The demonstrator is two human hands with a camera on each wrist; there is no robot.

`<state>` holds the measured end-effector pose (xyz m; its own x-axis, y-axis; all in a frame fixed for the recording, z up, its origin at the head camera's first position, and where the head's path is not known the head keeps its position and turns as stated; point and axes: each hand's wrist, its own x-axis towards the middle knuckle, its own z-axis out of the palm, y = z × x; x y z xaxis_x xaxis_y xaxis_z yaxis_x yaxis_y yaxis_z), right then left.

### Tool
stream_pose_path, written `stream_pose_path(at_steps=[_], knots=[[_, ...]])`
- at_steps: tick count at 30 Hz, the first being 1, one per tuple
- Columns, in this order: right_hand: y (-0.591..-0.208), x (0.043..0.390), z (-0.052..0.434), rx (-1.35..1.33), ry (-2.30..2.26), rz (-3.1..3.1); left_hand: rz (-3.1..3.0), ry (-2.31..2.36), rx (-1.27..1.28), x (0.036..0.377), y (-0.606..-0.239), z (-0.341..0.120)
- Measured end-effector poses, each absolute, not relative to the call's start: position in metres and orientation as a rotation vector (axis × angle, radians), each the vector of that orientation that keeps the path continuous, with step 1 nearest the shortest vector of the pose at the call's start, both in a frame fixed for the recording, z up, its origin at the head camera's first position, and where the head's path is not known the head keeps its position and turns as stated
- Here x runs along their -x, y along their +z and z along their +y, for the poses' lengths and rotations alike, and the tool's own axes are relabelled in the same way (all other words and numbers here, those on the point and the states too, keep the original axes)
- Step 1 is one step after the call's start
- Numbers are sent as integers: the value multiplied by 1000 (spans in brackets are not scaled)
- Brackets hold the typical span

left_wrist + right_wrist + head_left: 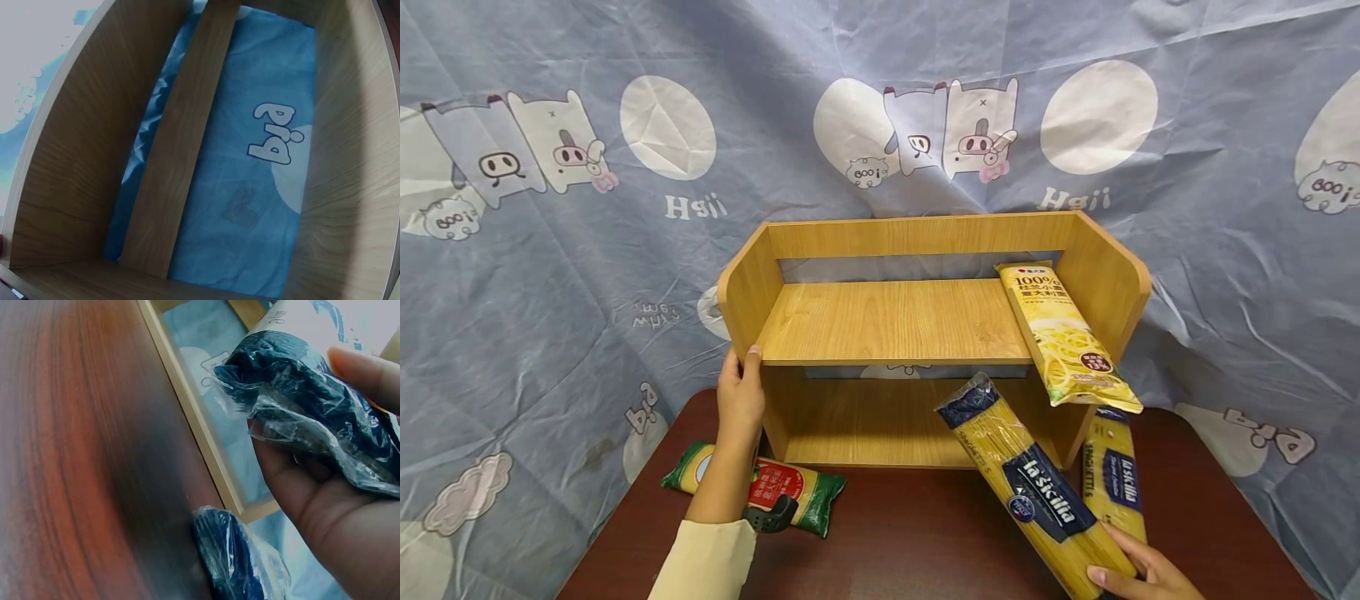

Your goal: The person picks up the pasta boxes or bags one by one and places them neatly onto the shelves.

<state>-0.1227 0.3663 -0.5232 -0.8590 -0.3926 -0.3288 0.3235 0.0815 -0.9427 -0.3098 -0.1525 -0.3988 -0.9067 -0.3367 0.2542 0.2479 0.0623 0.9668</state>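
Note:
My left hand [741, 396] grips the left side of a two-tier wooden shelf [887, 321], thumb at the front corner of its upper board. In the left wrist view, the shelf's inside [344, 156] fills most of the picture, and the hand is nearly all hidden. At the lower right, my right hand [1146, 571] holds a clear bag of la Sicilia spaghetti [1030, 479] by its near end. The bag tilts up and leftward, its far end overlapping the lower compartment. The right wrist view has thumb and fingers around the bag's dark blue wrapped end [300, 381].
A yellow pasta packet [1063, 333] lies on the upper board at right, its near end jutting past the edge. Another spaghetti bag [1112, 479] lies on the dark red table [887, 533] right of the shelf. A green-ended pasta packet [801, 492] lies behind my left forearm.

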Motion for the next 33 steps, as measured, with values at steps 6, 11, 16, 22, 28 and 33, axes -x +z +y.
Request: stream_pose_path(at_steps=[6,11,16,22,28,33], knots=[[-515,123,362,71,-1818,1924,-1953,-1912,-90,308,-399,-153],[-508,125,354,-32,-1735,2134,-1963,-1916,-97,308,-399,-153],[-505,126,350,-29,-1774,2121,-1960,-1906,-97,307,-398,-153],[-504,128,344,9,-1880,2048,-1959,-1893,-102,307,-398,-153],[-500,131,334,36,-1970,1943,-1964,-1908,-117,308,-398,-154],[-498,131,327,66,-2033,1854,-1961,-1934,-123,312,-399,-155]])
